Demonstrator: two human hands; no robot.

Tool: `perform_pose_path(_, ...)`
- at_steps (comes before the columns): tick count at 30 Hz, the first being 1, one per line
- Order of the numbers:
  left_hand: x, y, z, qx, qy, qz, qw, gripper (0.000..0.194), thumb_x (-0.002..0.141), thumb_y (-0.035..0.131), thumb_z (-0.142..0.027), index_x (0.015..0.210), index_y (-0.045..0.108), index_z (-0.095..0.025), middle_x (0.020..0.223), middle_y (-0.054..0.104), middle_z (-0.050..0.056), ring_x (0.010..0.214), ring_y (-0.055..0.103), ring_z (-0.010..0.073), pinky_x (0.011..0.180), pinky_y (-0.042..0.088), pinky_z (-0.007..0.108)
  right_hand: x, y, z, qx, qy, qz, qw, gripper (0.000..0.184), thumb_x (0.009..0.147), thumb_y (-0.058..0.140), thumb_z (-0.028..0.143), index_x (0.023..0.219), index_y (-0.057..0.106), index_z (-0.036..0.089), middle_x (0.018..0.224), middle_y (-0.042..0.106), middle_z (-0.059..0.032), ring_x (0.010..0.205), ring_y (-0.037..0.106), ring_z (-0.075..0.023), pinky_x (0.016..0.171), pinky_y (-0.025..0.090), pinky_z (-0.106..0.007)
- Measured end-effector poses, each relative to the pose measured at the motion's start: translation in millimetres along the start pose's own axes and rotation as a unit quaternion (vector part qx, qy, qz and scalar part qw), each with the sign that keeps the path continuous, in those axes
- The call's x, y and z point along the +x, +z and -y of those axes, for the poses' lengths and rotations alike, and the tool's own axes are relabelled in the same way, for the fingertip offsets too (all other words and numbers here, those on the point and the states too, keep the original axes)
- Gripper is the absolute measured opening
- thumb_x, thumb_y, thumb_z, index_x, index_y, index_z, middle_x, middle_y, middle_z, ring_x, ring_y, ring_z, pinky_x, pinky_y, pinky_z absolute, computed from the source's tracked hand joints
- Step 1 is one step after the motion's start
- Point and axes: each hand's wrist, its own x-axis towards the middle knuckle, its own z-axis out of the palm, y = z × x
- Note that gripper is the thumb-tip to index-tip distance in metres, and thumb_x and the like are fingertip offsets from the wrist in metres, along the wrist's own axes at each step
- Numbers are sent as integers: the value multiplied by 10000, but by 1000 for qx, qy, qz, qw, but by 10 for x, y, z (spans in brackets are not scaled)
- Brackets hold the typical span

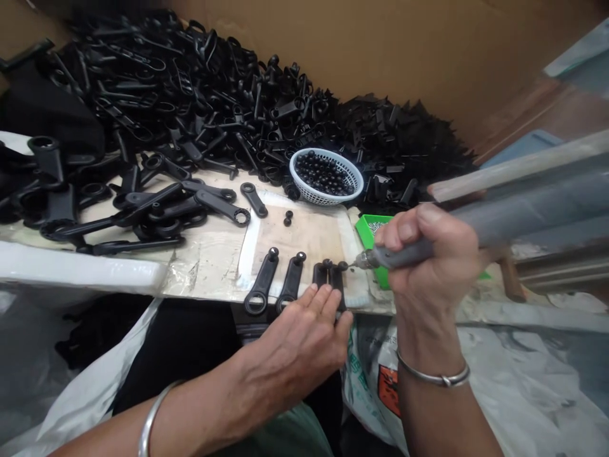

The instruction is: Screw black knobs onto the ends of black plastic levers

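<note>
My right hand (431, 254) is wrapped round a grey power screwdriver (518, 206), its bit pointing left. The bit tip is close to the knob end of the rightmost black plastic crank handle (337, 279); whether they touch I cannot tell. My left hand (307, 333) presses down on this crank handle and the one beside it (320, 273), fingers on top and thumb at the right side, covering their lower ends. To the left lie two more crank handles, one (292, 279) near my fingers and another (262, 279) farther out, each with a small round knob at its upper end.
A light blue basket (295, 166) holds many black knobs. Loose knobs (288, 218) lie on the worn board (304, 235). Black plastic parts (190, 95) are heaped behind and left. A green tray (365, 231) of small metal pieces sits behind my right hand.
</note>
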Motion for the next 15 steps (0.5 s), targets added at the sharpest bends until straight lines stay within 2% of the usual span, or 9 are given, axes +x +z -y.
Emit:
perform_pose_path(2,-22,-28,-40,13,-8,-4,1000,533,960,484,-302,1432,342,-100,1521,343,210,1396,379,313,1136,340,420,-23,4,-12,22,-10,-16,1000,57,559,665,232,583,614,243,408,403,68,346,364,-86,378,329,-268)
perform_pose_path(4,-54,-51,-75,23,-14,-12,1000,520,959,475,-292,1427,346,-105,1532,328,205,1409,357,311,1147,330,429,-41,10,-15,31,-11,-25,999,64,559,671,225,572,611,243,415,411,66,346,368,-87,376,336,-272)
perform_pose_path(8,-101,-118,-83,38,9,2,999,547,956,468,-347,1421,352,-83,1533,313,224,1408,350,334,1138,356,447,-61,55,-8,30,-6,-27,999,268,578,674,234,422,456,222,421,377,62,354,364,-69,380,340,-268)
perform_pose_path(13,-135,-226,-46,60,25,-2,998,582,962,452,-370,1441,328,-63,1538,300,228,1412,339,339,1145,355,438,-50,126,-9,34,-8,-19,999,306,611,700,245,432,452,229,438,377,62,367,377,-76,384,345,-274)
perform_pose_path(15,-144,-238,-47,63,21,-14,998,575,962,457,-353,1440,329,-62,1535,307,228,1414,338,337,1160,331,442,-42,129,-27,12,-20,23,999,298,658,683,275,459,464,236,447,371,64,374,389,-83,403,370,-286)
